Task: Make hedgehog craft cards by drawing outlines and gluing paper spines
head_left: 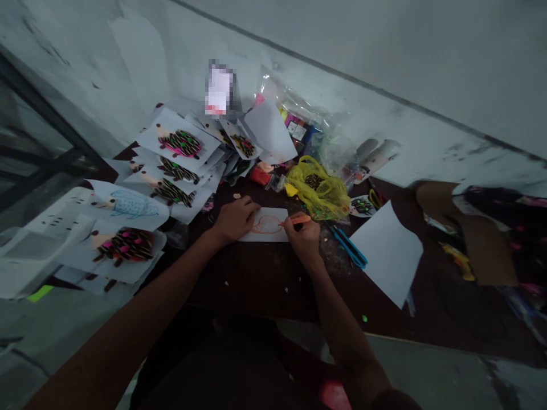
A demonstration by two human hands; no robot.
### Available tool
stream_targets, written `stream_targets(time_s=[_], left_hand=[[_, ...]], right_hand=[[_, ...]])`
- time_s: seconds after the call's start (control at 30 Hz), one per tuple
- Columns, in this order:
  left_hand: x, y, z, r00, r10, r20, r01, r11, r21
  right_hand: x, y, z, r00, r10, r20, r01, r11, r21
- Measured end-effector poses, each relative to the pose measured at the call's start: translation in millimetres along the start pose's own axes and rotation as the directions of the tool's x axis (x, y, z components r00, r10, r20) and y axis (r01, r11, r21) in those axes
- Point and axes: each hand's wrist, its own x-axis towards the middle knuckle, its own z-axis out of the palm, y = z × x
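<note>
A small white paper [276,235] lies on the dark table [256,279] in front of me, with an orange outline drawing [268,224] on it. At the paper's left side rests my left hand [236,218], its fingers bent and together over the edge; whether anything is under them I cannot make out. My right hand [304,232] is closed around an orange marker [300,220], whose tip is at the right end of the drawn outline.
Stacked hedgehog pictures [179,142] stand at the left, beside a white plastic tray [29,250]. Behind the paper is a yellow bag [320,188]. Blue scissors [350,247] and a blank white sheet [391,253] lie to the right, with brown cardboard [487,245] beyond.
</note>
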Motion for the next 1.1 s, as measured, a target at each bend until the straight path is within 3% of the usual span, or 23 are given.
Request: stream_targets(time_s=[0.33, 0.73, 1.1], left_hand=[[-0.4, -2.6, 2.7, 0.999, 0.021, -0.041, -0.022, 1.000, -0.022], [5.7, -15.4, 3.1, 1.000, -0.004, -0.011, 0.001, 0.965, -0.261], [7.2, -30.4, -4.9, 0.988, 0.142, 0.065, -0.106, 0.913, -0.395]], right_hand=[[-10.3, -13.1, 9.4, 0.991, -0.062, 0.121, 0.043, 0.987, 0.154], [-10.3, -10.3, 13.0, 0.983, -0.125, 0.132, 0.101, 0.979, 0.177], [-9.3, -11.7, 14.1, 0.985, -0.138, 0.106, 0.121, 0.981, 0.152]])
